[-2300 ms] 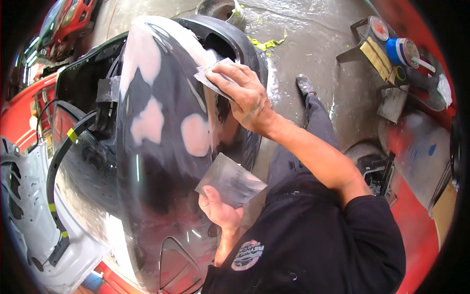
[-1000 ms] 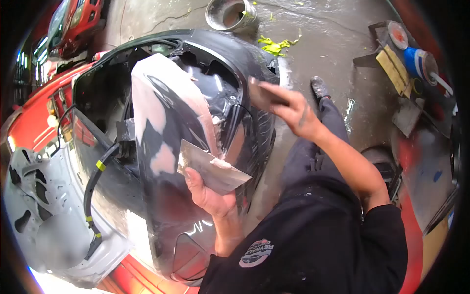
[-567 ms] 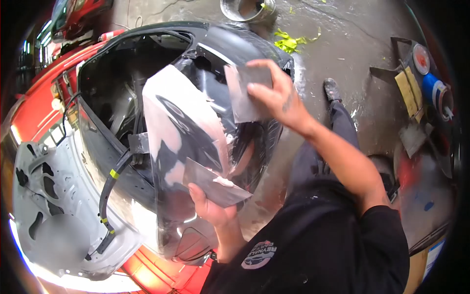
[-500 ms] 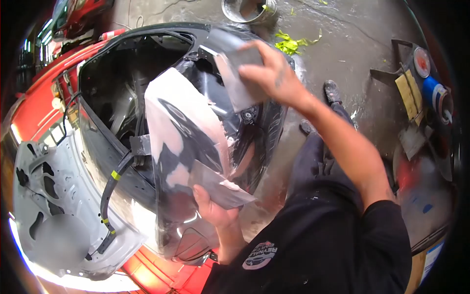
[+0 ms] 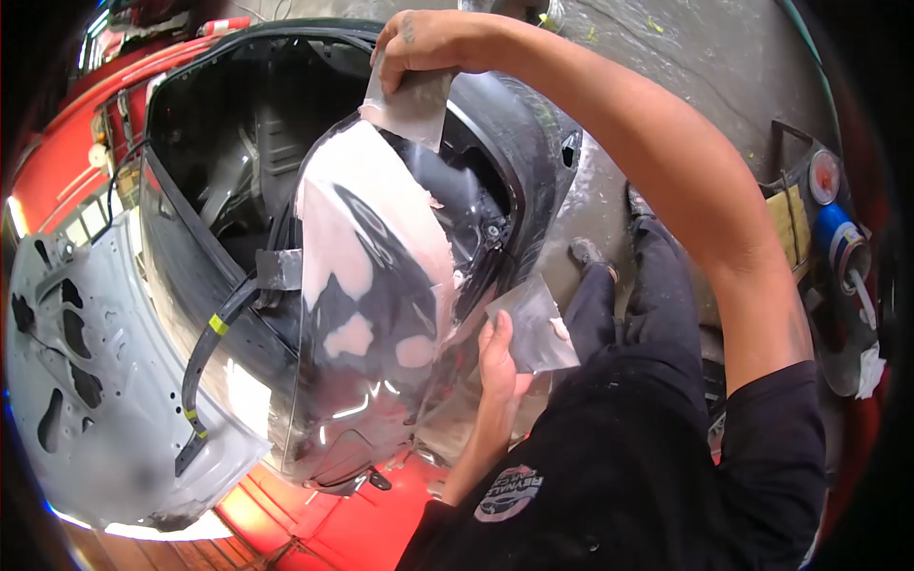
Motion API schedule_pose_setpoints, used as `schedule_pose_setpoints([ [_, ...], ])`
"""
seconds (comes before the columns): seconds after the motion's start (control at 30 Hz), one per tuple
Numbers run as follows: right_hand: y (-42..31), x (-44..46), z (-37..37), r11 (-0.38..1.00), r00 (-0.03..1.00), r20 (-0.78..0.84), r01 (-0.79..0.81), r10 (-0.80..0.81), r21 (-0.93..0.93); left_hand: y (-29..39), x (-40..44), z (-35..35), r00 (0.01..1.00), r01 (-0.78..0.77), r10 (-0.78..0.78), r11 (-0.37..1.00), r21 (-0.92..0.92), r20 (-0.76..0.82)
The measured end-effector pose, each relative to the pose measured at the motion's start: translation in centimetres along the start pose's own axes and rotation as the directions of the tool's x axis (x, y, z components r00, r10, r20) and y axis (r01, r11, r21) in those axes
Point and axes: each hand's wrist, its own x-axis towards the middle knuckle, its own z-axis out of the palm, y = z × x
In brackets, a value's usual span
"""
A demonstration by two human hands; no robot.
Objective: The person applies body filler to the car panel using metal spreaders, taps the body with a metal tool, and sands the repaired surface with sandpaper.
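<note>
A dark car body panel [image 5: 352, 390] bears pale pink filler [image 5: 367, 157] over its upper end and in patches lower down. At the tip of the filler, my right hand [image 5: 414, 49] grips a thin grey spreader plate [image 5: 411, 107], its lower edge at the panel's end. My left hand [image 5: 500, 357] holds a second grey plate [image 5: 535, 328] to the right of the panel, with a small lump of pink filler [image 5: 560, 329] near that plate's right edge.
On the left lies a light grey metal panel [image 5: 114, 381] beside a curved black strip [image 5: 200, 366] with yellow tape. A blue can [image 5: 838, 238] and a wooden piece [image 5: 788, 224] stand at the right. Below are my shoes [image 5: 592, 255] on the wet floor [image 5: 690, 57].
My right hand has swung up and left with its plate to the panel's tip. My left hand has moved right and slightly up with the other plate. The view has shifted.
</note>
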Motion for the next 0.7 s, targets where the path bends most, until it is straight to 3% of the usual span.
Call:
schedule_pose_setpoints([
  [0.2,-0.4,0.6,0.5,0.989,0.989,0.113,-0.079,0.093,-0.125,-1.4,1.4,-0.4,0.991,-0.003,-0.002,0.999,-0.038,-0.136],
  [0.3,0.2,-1.6,1.5,0.983,0.999,0.011,-0.029,0.032,-0.181,-2.5,2.3,-1.7,0.975,0.039,-0.07,0.988,-0.147,-0.211],
  [0.4,0.4,-3.3,1.6,0.979,0.995,0.068,-0.059,0.074,-0.197,-2.7,3.2,-2.7,0.997,0.053,-0.066,0.972,-0.228,-0.05],
  [0.5,-0.6,-6.5,3.2,0.92,0.998,-0.01,-0.061,0.061,-0.386,-2.4,3.9,-1.9,0.995,0.014,-0.04,0.966,-0.259,-0.096],
  [0.6,0.0,-7.4,3.9,0.923,0.995,-0.008,-0.091,0.095,-0.374,-1.4,4.0,-0.6,0.99,-0.025,-0.008,0.975,-0.223,-0.143],
  [0.7,0.2,-8.9,4.4,0.93,0.99,-0.019,-0.14,0.142,-0.34,-1.8,4.8,-1.6,0.996,-0.023,-0.005,0.957,-0.29,-0.095],
])
